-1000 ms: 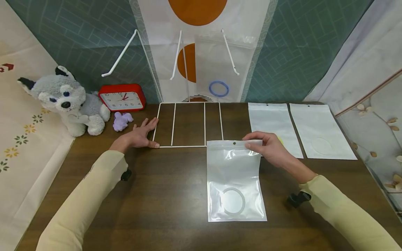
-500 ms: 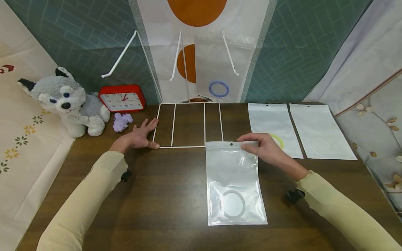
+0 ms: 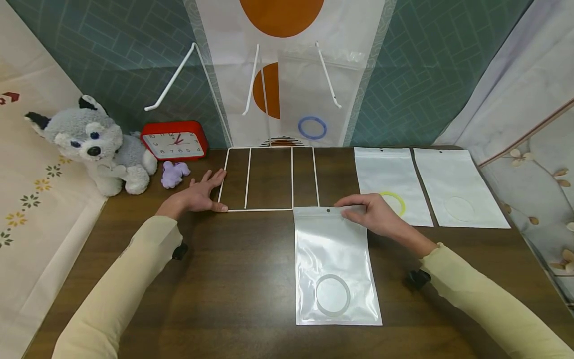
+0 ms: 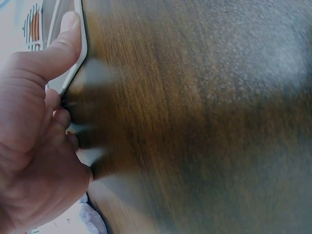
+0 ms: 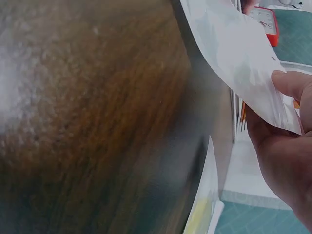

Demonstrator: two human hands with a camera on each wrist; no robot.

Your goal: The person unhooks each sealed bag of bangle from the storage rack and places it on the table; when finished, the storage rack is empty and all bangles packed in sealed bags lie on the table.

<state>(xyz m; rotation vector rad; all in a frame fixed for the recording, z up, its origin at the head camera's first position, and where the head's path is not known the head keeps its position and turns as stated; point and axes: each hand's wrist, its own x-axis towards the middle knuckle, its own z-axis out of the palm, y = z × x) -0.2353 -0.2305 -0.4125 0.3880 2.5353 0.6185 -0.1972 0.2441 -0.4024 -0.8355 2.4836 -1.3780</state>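
A white pouch [image 3: 332, 249] with a ring shape showing near its bottom lies in front of the white wire rack [image 3: 269, 210]. My right hand [image 3: 381, 217] pinches the pouch's top right corner; in the right wrist view the thumb of the right hand [image 5: 287, 141] is on one face of the pouch [image 5: 239, 53], fingers behind it. My left hand [image 3: 193, 197] rests with spread fingers at the rack's left front corner. In the left wrist view the thumb of the left hand [image 4: 39, 122] lies against the rack's wire [image 4: 84, 44].
Two more white pouches lie at the back right, one with a yellow ring [image 3: 400, 202]. A clear bag with a blue ring [image 3: 312, 127] hangs at the back below the rack's prongs. A plush husky [image 3: 94, 139], red clock [image 3: 175, 139] and purple toy [image 3: 174, 173] stand left.
My right hand has moved left and slightly toward the front with the pouch's top edge, uncovering more of the yellow ring. The left hand has stayed at the rack.
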